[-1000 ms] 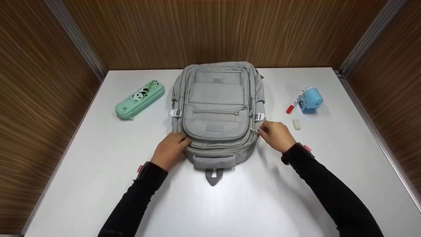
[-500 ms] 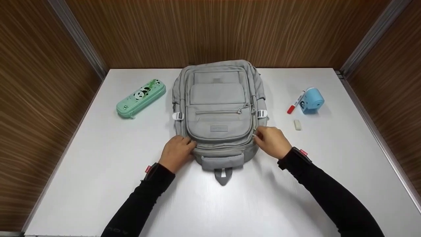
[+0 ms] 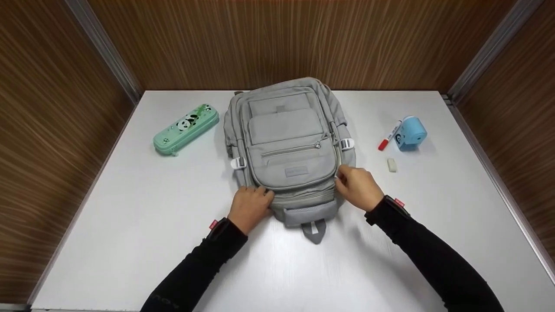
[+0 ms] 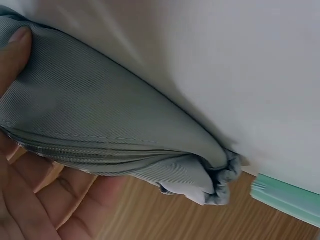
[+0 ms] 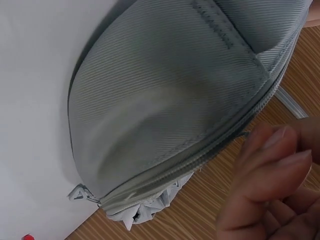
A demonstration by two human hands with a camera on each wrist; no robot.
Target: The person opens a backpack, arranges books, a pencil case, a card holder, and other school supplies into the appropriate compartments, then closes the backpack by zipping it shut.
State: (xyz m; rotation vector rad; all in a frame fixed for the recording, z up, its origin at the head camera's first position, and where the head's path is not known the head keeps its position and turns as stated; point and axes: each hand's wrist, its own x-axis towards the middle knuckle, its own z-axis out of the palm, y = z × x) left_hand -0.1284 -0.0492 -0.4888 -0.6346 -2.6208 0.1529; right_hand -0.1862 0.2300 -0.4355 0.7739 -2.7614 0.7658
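Note:
A grey backpack [image 3: 286, 125] lies front side up on the white table, turned so that its top handle [image 3: 310, 213] points toward the near right. My left hand [image 3: 249, 209] grips its near left edge; in the left wrist view the thumb [image 4: 19, 47] presses the side panel and the fingers reach over the front. At the right edge my right hand [image 3: 359, 186] pinches the zipper pull, which the fingers mostly hide. The right wrist view shows the zipper [image 5: 200, 152] running along the bag's edge beside those fingertips.
On the left lies a green panda pencil case [image 3: 186, 129]. To the right are a red-capped marker [image 3: 390, 135], a blue pencil sharpener [image 3: 410, 133] and a small white eraser [image 3: 391, 165]. Wood-grain panels [image 3: 277, 43] wall the table [image 3: 130, 242] at the back and sides.
The backpack's near end has swung to the right, and my left hand has moved right with it. My right hand has come slightly nearer along the bag's edge, still pinching the zipper pull.

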